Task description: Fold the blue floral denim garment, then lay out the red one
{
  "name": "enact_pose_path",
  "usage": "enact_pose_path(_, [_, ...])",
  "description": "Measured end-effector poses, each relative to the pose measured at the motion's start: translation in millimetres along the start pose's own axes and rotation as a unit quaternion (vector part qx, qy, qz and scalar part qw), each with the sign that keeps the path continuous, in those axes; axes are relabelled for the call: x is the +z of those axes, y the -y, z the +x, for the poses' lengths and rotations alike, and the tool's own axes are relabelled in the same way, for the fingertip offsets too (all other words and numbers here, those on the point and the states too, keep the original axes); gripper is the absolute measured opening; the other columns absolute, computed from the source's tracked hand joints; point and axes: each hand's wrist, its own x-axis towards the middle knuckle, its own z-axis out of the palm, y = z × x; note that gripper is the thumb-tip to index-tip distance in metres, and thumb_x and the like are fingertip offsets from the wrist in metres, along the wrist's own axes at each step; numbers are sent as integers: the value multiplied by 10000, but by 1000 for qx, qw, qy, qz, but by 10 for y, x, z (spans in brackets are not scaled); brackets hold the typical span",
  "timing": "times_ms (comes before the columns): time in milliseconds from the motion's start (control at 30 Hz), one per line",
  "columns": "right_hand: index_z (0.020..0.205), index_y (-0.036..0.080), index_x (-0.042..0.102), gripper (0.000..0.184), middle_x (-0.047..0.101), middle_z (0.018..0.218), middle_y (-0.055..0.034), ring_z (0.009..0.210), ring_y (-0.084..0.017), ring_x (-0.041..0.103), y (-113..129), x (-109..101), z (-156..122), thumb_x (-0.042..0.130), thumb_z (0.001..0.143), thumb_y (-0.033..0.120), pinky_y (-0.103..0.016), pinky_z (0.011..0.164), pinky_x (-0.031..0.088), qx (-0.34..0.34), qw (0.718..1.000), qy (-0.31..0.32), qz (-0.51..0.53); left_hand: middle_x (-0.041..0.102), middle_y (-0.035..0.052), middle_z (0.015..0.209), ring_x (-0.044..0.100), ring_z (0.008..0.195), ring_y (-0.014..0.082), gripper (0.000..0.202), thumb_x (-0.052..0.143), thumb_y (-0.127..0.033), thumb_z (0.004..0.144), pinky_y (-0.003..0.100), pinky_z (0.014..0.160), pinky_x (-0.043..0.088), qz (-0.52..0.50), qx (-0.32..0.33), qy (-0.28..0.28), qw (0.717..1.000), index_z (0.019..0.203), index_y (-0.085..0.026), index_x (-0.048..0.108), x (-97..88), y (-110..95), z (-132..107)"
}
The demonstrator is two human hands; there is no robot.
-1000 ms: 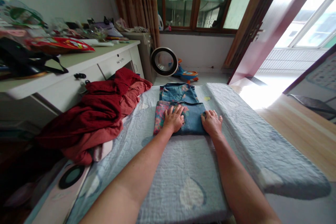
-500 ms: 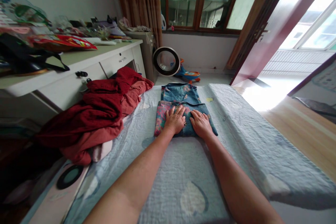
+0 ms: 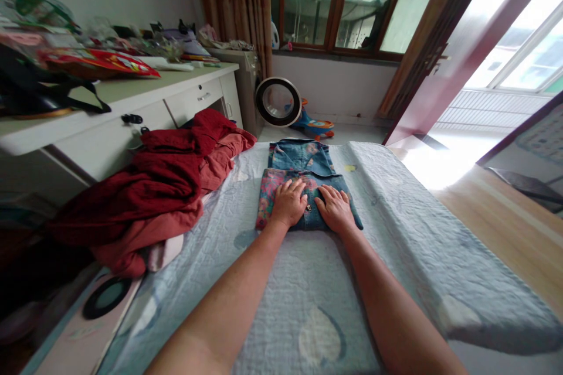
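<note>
A folded blue denim garment with a pink floral print (image 3: 268, 199) lies flat on the quilted bed cover (image 3: 285, 293). My left hand (image 3: 289, 202) rests palm down on the left half of its near fold, fingers stretched forward. On the right half lies my right hand (image 3: 335, 206), also flat with the fingers extended. Between the hands a small metal button (image 3: 308, 208) shows on the denim. The far part of the garment (image 3: 301, 155) sticks out beyond the near fold, toward the bed's far edge. Neither hand grips the cloth.
A heap of dark red and coral cloth (image 3: 171, 170) lies along the bed's left edge. Beside it stands a white desk (image 3: 176, 91) crowded with packets. A round-doored washing machine (image 3: 278, 102) and a blue-orange ride-on toy (image 3: 314, 124) are past the bed. An open door (image 3: 433, 64) stands right.
Both hands stay flat on the folded denim, almost unmoved. The view has shifted very slightly, and the garment looks the same.
</note>
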Motion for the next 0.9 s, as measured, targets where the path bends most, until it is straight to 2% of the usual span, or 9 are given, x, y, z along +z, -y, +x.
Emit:
enact_pose_path(233, [1349, 226, 525, 441, 517, 1438, -73, 1344, -241, 423, -25, 23, -2, 374, 987, 427, -493, 1145, 210, -5, 1000, -8, 6, 546, 67, 1414, 457, 1291, 258, 395, 458, -268, 939, 431, 1114, 339, 9, 4, -5, 1000, 1308, -174, 562, -6, -22, -11])
enact_pose_path(400, [1348, 225, 525, 438, 515, 1440, -70, 1343, -236, 424, -20, 9, -6, 376, 987, 424, -484, 1144, 218, -2, 1000, -8, 4, 484, 48, 1477, 415, 1353, 247, 433, 445, -308, 959, 411, 1139, 315, 36, 29, 59, 997, 1373, -202, 511, -133, 78, -89])
enact_pose_path(500, [1355, 226, 519, 440, 511, 1443, -69, 1349, -235, 417, -13, -2, -5, 373, 989, 422, -490, 1145, 215, -1, 1000, -4, 4, 448, 54, 1505, 408, 1365, 270, 450, 456, -378, 960, 492, 1137, 301, 70, 14, 99, 992, 1385, -233, 497, -281, 194, -211])
enact_pose_path(600, [1356, 240, 516, 437, 514, 1439, -72, 1347, -232, 420, -13, -2, -1, 366, 990, 425, -505, 1146, 209, 0, 1000, 1, 9, 423, 58, 1522, 364, 1397, 297, 477, 458, -436, 954, 595, 1123, 267, 102, -36, 136, 985, 1400, -269, 472, -408, 329, -365])
enact_pose_path(667, [1354, 248, 518, 433, 514, 1440, -73, 1344, -232, 423, -19, 3, 3, 364, 990, 426, -508, 1148, 204, -2, 1000, 2, 11, 381, 55, 1547, 321, 1424, 303, 509, 451, -467, 951, 611, 1110, 276, 108, -64, 153, 980, 1425, -282, 440, -449, 415, -469])
enact_pose_path(767, [1356, 248, 516, 432, 515, 1439, -69, 1343, -234, 423, -31, 13, 6, 371, 988, 422, -511, 1152, 202, -4, 1000, 1, 6, 315, 54, 1580, 298, 1439, 292, 538, 401, -485, 965, 580, 1110, 299, 103, -77, 146, 981, 1463, -282, 389, -445, 505, -593])
enact_pose_path(900, [1360, 239, 515, 435, 517, 1438, -66, 1341, -233, 429, -39, 15, 5, 375, 989, 417, -505, 1153, 214, -6, 1000, -1, 1, 326, 59, 1575, 305, 1437, 284, 535, 372, -483, 973, 556, 1129, 281, 102, -73, 120, 985, 1469, -283, 391, -401, 538, -663])
